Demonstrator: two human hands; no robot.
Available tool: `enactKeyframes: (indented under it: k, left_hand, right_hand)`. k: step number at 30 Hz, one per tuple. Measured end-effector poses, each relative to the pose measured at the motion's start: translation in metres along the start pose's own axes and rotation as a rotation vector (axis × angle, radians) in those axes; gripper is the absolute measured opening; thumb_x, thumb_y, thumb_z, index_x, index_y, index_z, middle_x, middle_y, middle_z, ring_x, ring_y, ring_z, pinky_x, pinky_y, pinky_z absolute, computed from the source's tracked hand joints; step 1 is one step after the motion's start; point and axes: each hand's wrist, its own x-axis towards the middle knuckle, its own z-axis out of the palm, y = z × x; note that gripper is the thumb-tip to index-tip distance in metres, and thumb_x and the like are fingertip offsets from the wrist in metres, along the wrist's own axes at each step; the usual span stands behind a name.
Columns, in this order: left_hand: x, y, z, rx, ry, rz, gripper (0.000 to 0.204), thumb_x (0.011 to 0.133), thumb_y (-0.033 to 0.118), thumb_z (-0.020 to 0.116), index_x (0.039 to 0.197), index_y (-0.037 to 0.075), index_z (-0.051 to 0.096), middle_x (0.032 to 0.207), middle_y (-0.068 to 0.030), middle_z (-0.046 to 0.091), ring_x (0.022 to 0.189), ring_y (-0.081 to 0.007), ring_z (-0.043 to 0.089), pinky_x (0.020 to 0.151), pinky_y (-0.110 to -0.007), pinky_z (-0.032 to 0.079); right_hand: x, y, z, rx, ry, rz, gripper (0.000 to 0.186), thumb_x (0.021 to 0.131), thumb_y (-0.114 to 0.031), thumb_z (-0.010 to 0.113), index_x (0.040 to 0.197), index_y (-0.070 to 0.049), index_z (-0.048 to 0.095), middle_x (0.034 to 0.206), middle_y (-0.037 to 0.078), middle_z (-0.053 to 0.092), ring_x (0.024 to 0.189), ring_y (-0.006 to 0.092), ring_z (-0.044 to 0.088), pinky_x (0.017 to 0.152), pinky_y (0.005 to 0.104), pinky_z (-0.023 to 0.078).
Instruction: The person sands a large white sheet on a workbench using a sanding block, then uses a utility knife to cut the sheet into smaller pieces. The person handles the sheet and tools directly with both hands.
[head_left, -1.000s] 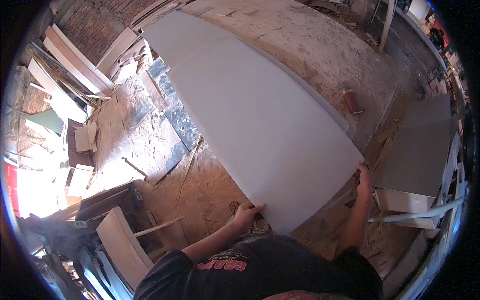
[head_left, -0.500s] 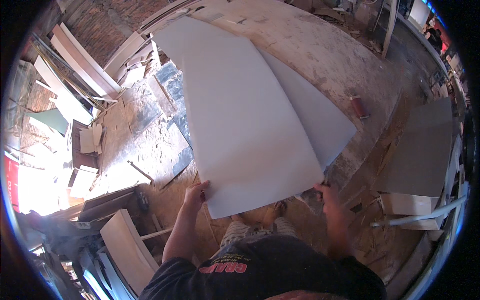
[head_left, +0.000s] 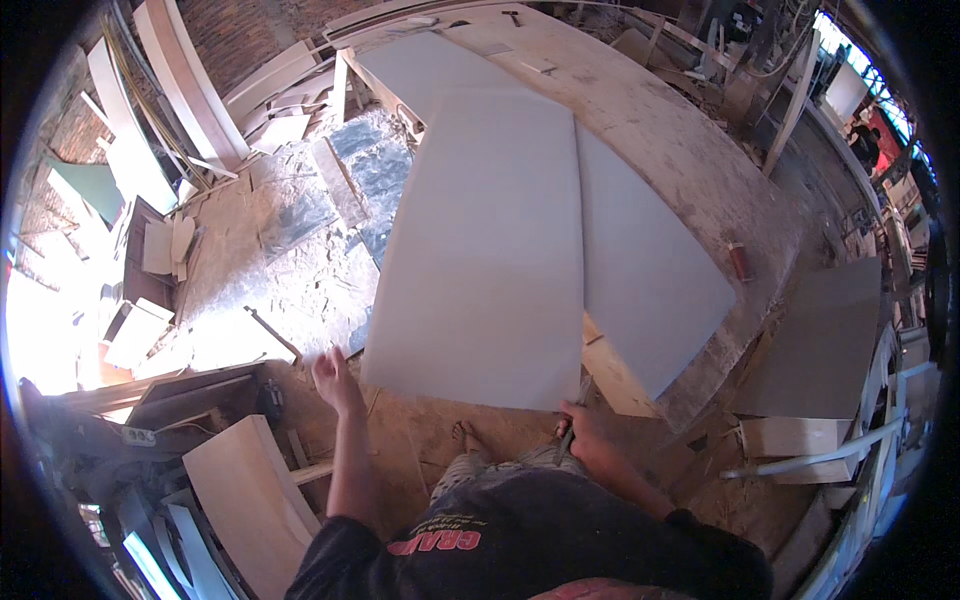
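A large pale grey-white sheet (head_left: 480, 250) lies in front of me, its near edge reaching toward my body. Beneath it, a second sheet of the same colour (head_left: 645, 260) shows on the right and at the far end. My right hand (head_left: 583, 425) is closed at the near right corner of the upper sheet, with a thin strip-like edge showing by its fingers. Just off the near left corner, my left hand (head_left: 335, 380) is raised and apart from the sheet, its fingers loosely spread and slightly blurred.
The sheets rest on a dusty wooden worktable (head_left: 690, 170). A reddish cylinder (head_left: 740, 262) stands at its right side. A grey-topped box (head_left: 810, 350) stands at right, and a pale curved panel (head_left: 250, 500) at lower left. Boards and offcuts lean at far left.
My left hand has let go of the upper sheet's left corner. My right hand has moved left with the near right corner, so the upper sheet has swung, exposing more of the lower sheet.
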Motion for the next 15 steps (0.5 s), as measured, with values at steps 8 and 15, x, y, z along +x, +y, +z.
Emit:
enactKeyframes:
  k: [8,15]
  left_hand:
    - [-0.110,-0.018,0.006,-0.516,-0.520,-1.134,0.093,0.088,0.076,0.058,0.143,0.002,0.048,0.135,-0.0200,0.055,0.124,-0.0322,0.055,0.104,-0.048,0.045]
    - [-0.084,0.001,0.075,-0.764,-0.438,-1.121,0.070,0.104,0.056,0.047,0.150,0.003,0.039,0.151,-0.0177,0.045,0.137,-0.0353,0.046,0.114,-0.052,0.038]
  right_hand:
    - [0.036,0.051,0.135,-0.144,-0.318,0.014,0.019,0.098,-0.022,0.063,0.107,-0.005,0.064,0.094,0.010,0.071,0.063,0.0200,0.060,0.056,0.0366,0.048]
    - [0.037,0.022,0.120,-0.333,-0.181,-0.187,0.008,0.094,-0.013,0.067,0.095,-0.008,0.060,0.091,0.007,0.069,0.065,0.0161,0.058,0.059,0.0320,0.047]
